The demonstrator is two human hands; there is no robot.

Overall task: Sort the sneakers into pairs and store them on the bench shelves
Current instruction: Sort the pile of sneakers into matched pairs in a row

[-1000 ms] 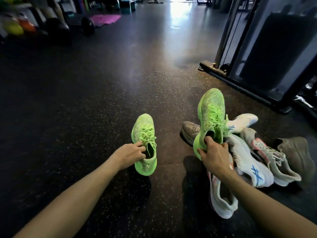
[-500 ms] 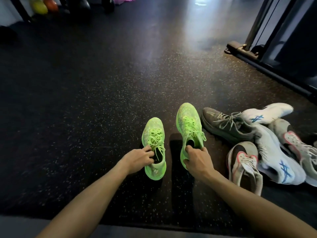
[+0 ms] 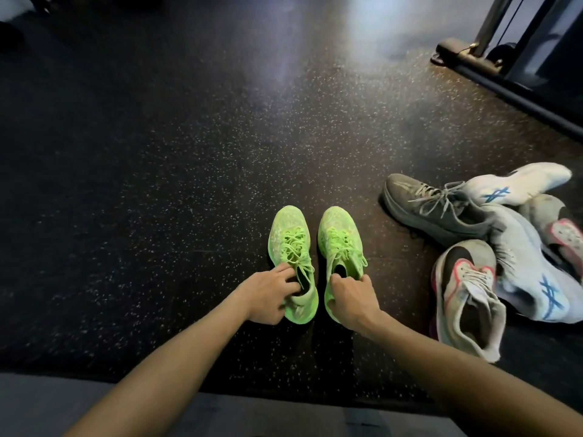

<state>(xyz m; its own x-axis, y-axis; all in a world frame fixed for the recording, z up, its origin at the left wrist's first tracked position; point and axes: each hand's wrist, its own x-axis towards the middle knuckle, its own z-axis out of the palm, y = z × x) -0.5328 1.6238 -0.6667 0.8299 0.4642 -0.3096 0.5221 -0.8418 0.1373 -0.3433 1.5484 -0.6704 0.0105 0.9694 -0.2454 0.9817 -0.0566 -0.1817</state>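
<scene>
Neon-green sneakers [image 3: 312,247] upright, side by side; other sneakers [image 3: 492,247] heaped right.

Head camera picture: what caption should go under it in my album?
Left hand and right hand set two green sneakers side by side, beside a jumbled shoe pile.

Dark speckled rubber floor [image 3: 157,184] is filling the frame, light glaring at top centre; a black machine frame [image 3: 517,86] is standing upper right.
</scene>
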